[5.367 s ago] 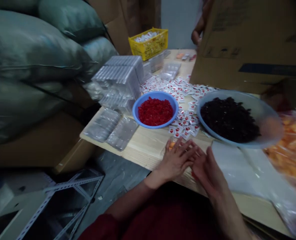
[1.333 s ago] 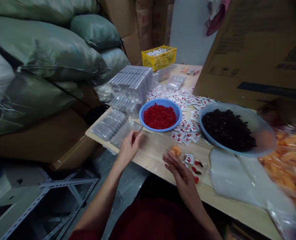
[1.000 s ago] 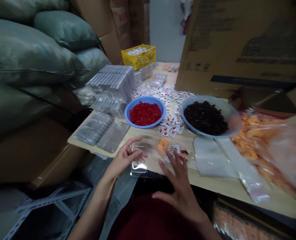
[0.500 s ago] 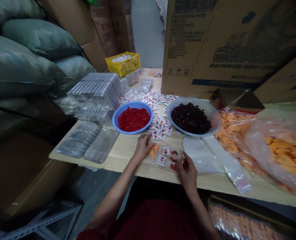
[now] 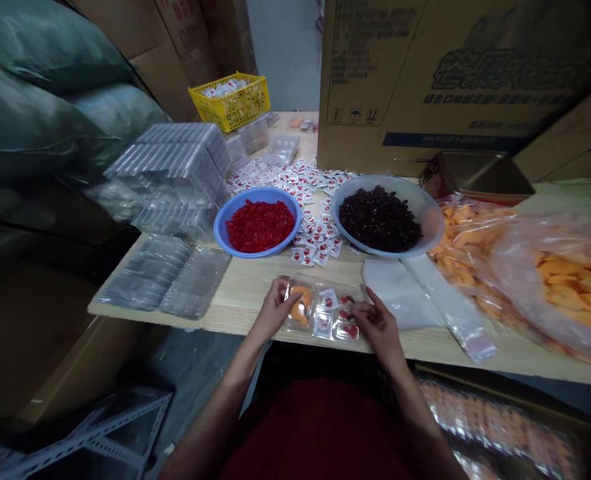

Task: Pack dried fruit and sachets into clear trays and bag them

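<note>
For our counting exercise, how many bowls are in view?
2: the blue bowl holding red pieces and, to its right, the translucent bowl holding dark pieces. Others could be hidden behind the cardboard box.

On the wooden table (image 5: 245, 287), a clear tray (image 5: 314, 310) with orange pieces (image 5: 301, 303) is held at both ends by the left hand (image 5: 275, 308) and the right hand (image 5: 379, 327).

A clear rectangular plastic tray (image 5: 314, 297) with compartments lies near the front edge of the pale wooden table (image 5: 248, 287), holding orange slices (image 5: 300, 308) at left, white-and-red square sachets (image 5: 323, 325) mid-tray and red and dark pieces (image 5: 346, 331) at right.
</note>
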A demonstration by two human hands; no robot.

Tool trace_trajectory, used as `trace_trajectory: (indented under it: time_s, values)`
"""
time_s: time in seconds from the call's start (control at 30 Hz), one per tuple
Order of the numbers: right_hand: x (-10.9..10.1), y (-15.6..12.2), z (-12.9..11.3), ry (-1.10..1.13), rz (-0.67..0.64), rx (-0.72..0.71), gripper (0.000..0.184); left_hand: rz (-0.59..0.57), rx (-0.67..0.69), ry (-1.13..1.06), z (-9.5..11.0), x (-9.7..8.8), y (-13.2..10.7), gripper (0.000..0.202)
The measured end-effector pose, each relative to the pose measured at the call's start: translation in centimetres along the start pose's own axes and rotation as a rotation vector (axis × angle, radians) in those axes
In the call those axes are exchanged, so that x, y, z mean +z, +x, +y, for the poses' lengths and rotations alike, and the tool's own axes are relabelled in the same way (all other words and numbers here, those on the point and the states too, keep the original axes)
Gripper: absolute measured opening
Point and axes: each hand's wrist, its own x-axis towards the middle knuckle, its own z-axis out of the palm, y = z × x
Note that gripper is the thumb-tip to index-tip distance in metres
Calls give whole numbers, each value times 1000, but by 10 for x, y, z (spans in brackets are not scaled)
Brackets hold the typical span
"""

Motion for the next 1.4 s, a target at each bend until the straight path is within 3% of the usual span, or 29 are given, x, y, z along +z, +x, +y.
trace_trajectory:
  time_s: [0.13, 0.23, 0.3, 0.4, 0.5, 0.6, 0.7, 0.87, 1.1, 1.23, 1.4]
  values:
    - [-5, 0, -8, 119, -25, 78, 85, -65, -197, -402, 3, 8, -27, 62]
    - [-5, -1, -11, 105, -78, 75, 76, -227, -329, -525, 2, 12, -42, 57]
    - [-8, -2, -15, 18, -90, 21, 70, -224, -379, -570, 0, 13, -46, 51]
    - [-20, -1, -25, -280, 11, -152, 52, -80, -395, -616, -1, 9, -44, 46]
    - [-33, 4, -34, -751, 83, -298, 34, 46, -397, -640, 2, 0, -38, 44]
    - [-34, 14, -37, -1223, 82, -265, 26, 117, -399, -640, 3, -9, -33, 40]
    - [-26, 25, -40, -1423, -1, -160, 19, 143, -388, -650, 3, -13, -31, 36]
    - [-26, 37, -52, -1327, -91, -38, 17, 149, -398, -661, 1, -12, -34, 36]
    - [-60, 50, -50, -938, -108, -20, 19, 128, -418, -725, 1, -2, -36, 34]
    - [-79, 52, -42, -592, -146, 42, 44, 85, -402, -804, 8, 14, -34, 33]
    - [-82, 45, -40, -429, -160, 50, 39, 28, -366, -804, 19, 50, -30, 47]
